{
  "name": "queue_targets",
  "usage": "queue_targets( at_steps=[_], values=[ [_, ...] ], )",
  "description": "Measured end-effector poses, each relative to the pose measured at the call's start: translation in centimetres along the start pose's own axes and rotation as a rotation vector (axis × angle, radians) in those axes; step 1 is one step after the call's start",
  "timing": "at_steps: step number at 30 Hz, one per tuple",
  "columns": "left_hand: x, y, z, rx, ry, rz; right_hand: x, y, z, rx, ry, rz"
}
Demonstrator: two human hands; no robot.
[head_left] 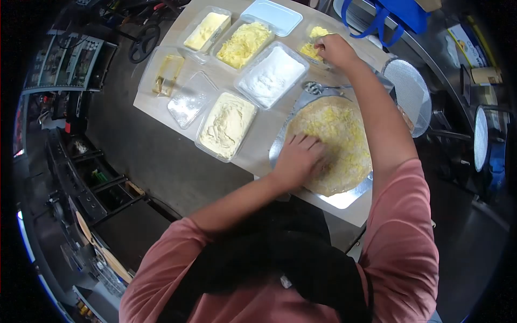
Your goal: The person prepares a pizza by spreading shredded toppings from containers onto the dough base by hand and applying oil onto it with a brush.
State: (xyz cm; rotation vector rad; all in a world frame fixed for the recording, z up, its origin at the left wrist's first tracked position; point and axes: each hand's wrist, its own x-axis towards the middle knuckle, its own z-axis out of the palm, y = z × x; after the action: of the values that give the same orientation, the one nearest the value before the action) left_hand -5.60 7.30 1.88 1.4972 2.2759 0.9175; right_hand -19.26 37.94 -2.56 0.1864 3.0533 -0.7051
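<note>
Shredded yellow topping lies scattered over a round flat dough (339, 134) on a shiny silver tray (344, 200). My left hand (301, 160) is over the dough's left part, its fingers bent down and blurred, so what they hold is hidden. At the table's far right, my right hand (335, 51) has its fingers closed on yellow shreds (311, 50) in a clear container. A metal spoon (318, 87) rests beside the dough's far edge.
Tubs of white powder (272, 75), creamy spread (227, 125), shreds (243, 45) and a yellow block (207, 31) stand left of the tray. A clear lid (191, 99), an oil container (168, 75), a blue bag (385, 16) and a round mesh screen (407, 94) are around.
</note>
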Motion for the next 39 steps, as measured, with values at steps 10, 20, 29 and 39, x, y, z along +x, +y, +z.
queue_targets(
  at_steps=[10, 20, 29, 39],
  values=[
    [-8.2, -2.3, -2.8, -0.154, -0.027, -0.179, 2.1, 0.8, 0.7, 0.122, -0.081, 0.112],
    [-8.6, -3.6, -3.4, -0.214, -0.008, -0.187, -19.3, 2.4, -4.9, 0.779, -0.046, 0.501],
    [-7.9, -2.7, -2.3, -0.237, -0.027, -0.137, -26.4, 1.2, 1.6, 0.262, 0.159, 0.471],
    [-8.8, -2.7, -2.2, -0.229, 0.008, -0.16, -26.7, -0.9, 1.3, 0.231, 0.178, 0.467]
  ],
)
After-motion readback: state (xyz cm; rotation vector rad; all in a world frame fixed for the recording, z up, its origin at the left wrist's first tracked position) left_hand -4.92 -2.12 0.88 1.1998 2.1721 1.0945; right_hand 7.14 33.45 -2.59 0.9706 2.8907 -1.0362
